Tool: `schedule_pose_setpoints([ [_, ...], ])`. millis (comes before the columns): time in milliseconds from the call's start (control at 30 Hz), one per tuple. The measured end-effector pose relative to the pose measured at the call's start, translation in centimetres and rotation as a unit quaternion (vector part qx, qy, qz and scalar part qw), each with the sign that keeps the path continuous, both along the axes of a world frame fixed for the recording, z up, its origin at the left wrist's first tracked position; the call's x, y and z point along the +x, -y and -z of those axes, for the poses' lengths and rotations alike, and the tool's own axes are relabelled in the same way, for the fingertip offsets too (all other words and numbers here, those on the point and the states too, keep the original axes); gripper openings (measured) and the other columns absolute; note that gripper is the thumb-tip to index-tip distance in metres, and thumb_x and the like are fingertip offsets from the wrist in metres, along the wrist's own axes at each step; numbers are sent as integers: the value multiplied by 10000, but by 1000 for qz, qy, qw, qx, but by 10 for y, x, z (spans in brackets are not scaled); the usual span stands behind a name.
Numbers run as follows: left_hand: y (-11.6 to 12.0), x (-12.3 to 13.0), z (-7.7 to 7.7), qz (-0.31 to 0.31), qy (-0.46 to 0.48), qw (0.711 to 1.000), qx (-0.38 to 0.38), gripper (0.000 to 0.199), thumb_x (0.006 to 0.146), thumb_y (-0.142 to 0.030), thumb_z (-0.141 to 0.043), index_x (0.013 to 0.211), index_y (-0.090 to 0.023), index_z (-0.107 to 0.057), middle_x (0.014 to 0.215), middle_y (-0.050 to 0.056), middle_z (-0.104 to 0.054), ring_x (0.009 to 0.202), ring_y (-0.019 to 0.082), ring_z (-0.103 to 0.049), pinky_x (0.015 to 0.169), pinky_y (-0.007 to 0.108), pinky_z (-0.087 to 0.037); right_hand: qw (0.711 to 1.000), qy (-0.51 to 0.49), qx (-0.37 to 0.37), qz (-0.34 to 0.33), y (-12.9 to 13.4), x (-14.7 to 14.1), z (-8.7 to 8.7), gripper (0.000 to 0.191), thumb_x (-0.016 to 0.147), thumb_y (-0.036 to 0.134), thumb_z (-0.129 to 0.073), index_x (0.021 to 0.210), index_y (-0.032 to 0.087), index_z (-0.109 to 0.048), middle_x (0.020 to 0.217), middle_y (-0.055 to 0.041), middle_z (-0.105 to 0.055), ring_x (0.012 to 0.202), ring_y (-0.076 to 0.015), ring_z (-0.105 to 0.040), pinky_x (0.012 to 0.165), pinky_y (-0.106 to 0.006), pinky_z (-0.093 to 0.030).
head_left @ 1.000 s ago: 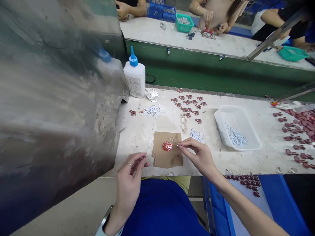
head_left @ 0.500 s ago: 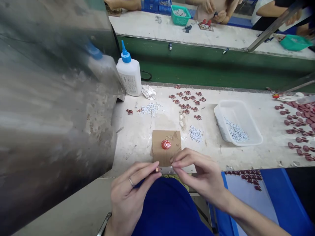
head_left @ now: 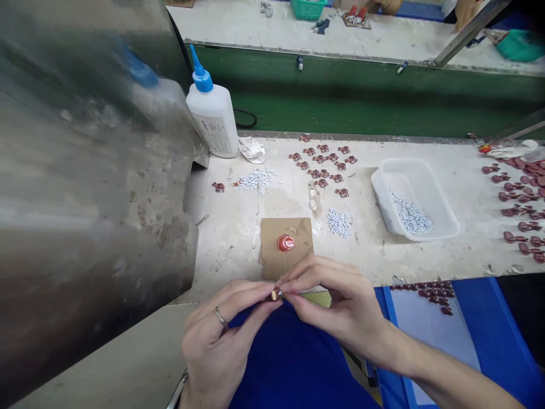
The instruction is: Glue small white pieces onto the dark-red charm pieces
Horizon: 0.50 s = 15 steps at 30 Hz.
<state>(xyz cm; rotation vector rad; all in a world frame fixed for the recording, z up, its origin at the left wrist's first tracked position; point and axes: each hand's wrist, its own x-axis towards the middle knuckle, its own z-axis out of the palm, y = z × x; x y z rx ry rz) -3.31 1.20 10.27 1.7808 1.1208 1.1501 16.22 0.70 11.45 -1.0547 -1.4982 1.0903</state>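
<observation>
My left hand (head_left: pixel 225 335) pinches a small reddish-brown figurine (head_left: pixel 275 295) with a pale part, just off the front edge of the cardboard. My right hand (head_left: pixel 336 295) is closed in a pinch, its fingertips meeting the figurine; a tiny whitish bit shows between them, mostly hidden. Behind the hands, a glossy red blob (head_left: pixel 285 242) sits on the brown cardboard (head_left: pixel 272 261). Small white pieces (head_left: pixel 339 222) lie in a pile to its right, and another pile (head_left: pixel 258 180) is farther back at the left. Several brown figurines (head_left: pixel 322 159) stand or lie behind the cardboard.
A white bottle with a blue nozzle (head_left: pixel 215 122) stands at the back left, beside a crumpled white cloth (head_left: pixel 252 150) and a large metal panel (head_left: pixel 93 170). At the right are a translucent tub (head_left: pixel 447 224) and many reddish-brown parts (head_left: pixel 517 211).
My right hand has moved left, and its fingertips now meet the figurine in my left hand. The camera view has tilted down, so less of the far bench shows.
</observation>
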Motion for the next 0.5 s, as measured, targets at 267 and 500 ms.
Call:
schedule_pose_setpoints([
  [267,1,1,1,-11,-1,1000,3,288,858,-61,-774,1066,-257,-743,974,-33,-780,843,108,-747,758,223,-648,999,34,24,2,-2,-2,-4,164,917,15,-691,995,150,-743,938,-67,-768,871,-148,-746,760,-255,-627],
  [500,4,5,0,-47,-17,999,6,331,842,-46,-782,1074,-281,-748,996,-62,-778,835,82,-743,811,182,-636,957,210,202,6,4,1,2,160,973,15,-626,1100,55,-715,1009,-152,-756,937,-176,-752,792,-260,-651],
])
